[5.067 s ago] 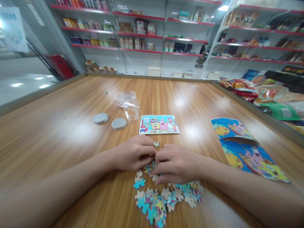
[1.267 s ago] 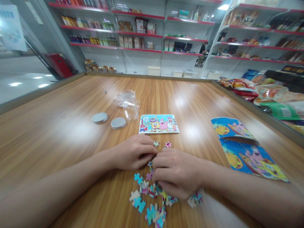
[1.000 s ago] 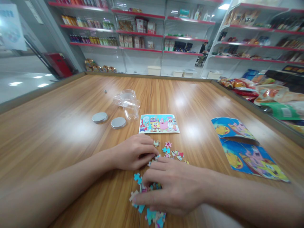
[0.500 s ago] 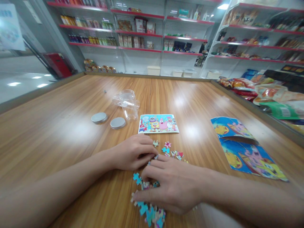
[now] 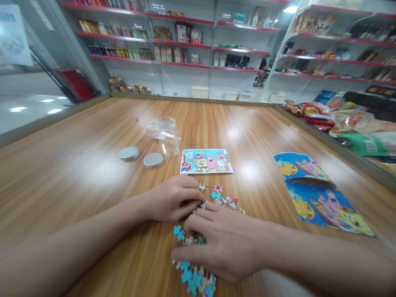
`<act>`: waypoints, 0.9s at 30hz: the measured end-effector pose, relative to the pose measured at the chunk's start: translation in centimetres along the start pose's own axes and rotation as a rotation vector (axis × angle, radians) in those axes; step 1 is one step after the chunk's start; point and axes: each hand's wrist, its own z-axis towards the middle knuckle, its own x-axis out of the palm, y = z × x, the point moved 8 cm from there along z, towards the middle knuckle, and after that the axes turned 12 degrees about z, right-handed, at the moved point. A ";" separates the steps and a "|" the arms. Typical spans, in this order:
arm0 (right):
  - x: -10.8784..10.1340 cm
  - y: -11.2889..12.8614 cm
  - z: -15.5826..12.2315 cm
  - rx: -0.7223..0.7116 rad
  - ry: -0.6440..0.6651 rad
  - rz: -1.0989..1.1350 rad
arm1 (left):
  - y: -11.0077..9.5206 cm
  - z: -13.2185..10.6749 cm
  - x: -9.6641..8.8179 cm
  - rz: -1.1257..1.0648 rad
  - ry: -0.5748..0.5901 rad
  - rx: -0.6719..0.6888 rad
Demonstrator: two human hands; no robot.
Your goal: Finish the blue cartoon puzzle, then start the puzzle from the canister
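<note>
We take the picture card (image 5: 206,161) as our landmark; it lies flat on the wooden table (image 5: 93,173). The jigsaw pieces (image 5: 194,280) are on the near side of this card, most of them in one heap, partly covered. Our right hand (image 5: 227,243) is palm down over the heap, thumb stretched away from the bent fingers, so we call it rather wide; beneath the palm we cannot see. Our left hand (image 5: 179,198) is just beside the card's near left corner, with fingers narrow and curled; whether they pinch a piece, we cannot tell. Between the card and the right hand, a pale piece (image 5: 202,187), a pink piece (image 5: 218,188) and a blue piece (image 5: 215,195) lie apart from the heap. To the left of the card are silver lids (image 5: 153,159), with clear plastic jars (image 5: 168,142) farther back; to its right, well apart, lies a blue printed sheet (image 5: 328,202).

We judge that the step in hand is spreading and sorting the pieces. The next move, in our opinion, calls for light fingers, to separate one piece without pushing its neighbours.
</note>
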 end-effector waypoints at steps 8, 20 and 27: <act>-0.5 0.0 0.2 -0.017 -0.048 0.001 | -0.1 0.0 0.0 0.003 0.007 0.001; -1.0 -1.5 0.1 -0.043 -0.242 0.085 | -0.1 -0.1 0.0 0.038 -0.004 0.009; -1.2 -2.2 -0.1 0.024 -0.257 0.074 | -0.1 0.0 0.0 0.062 0.010 0.005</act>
